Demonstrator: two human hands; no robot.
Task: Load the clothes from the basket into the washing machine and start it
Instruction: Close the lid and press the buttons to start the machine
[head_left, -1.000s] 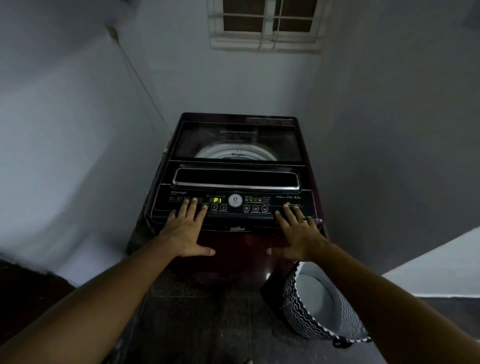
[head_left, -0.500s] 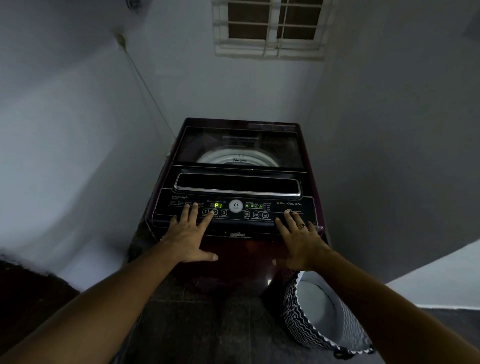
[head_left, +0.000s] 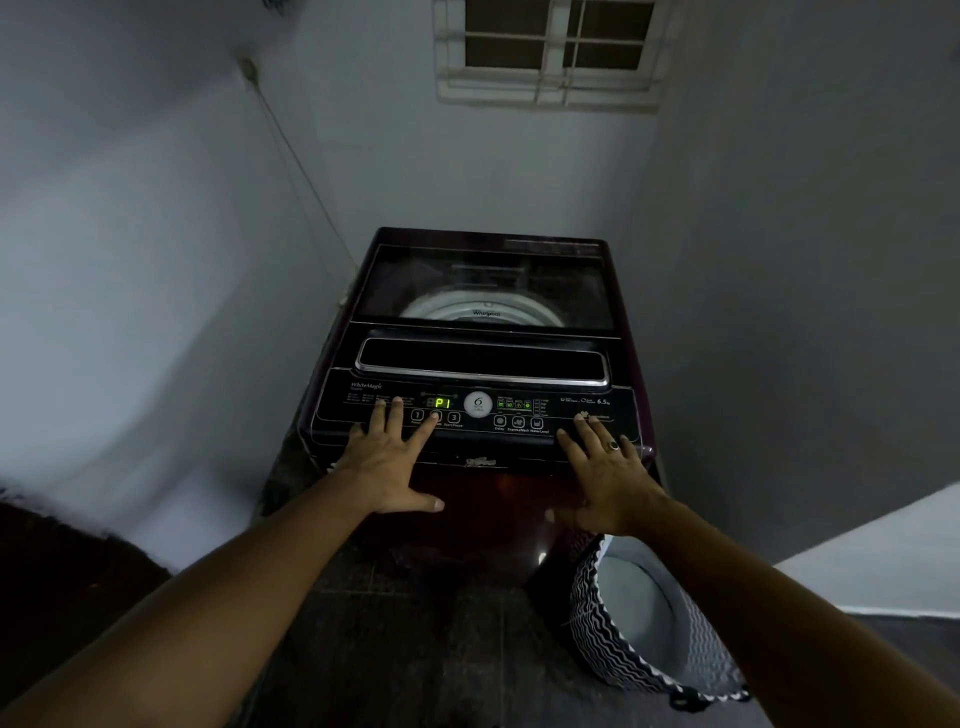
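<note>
Maroon washing machine (head_left: 483, 364) at frame centre is pressed by flat, released left hand (head_left: 387, 460) and right hand (head_left: 605, 475); basket (head_left: 639, 623) is seen lower right.

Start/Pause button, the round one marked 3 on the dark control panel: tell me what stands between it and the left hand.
Nothing visible. The left hand lies spread on the dark control panel, its index fingertip on button 2; the round Start/Pause button marked 3 sits uncovered just right of it.

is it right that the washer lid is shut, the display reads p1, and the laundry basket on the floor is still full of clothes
Not quite. The head view shows the laundry basket empty, its pale lining bare. The rest holds: the washing machine lid is shut and the display reads P1.
</note>
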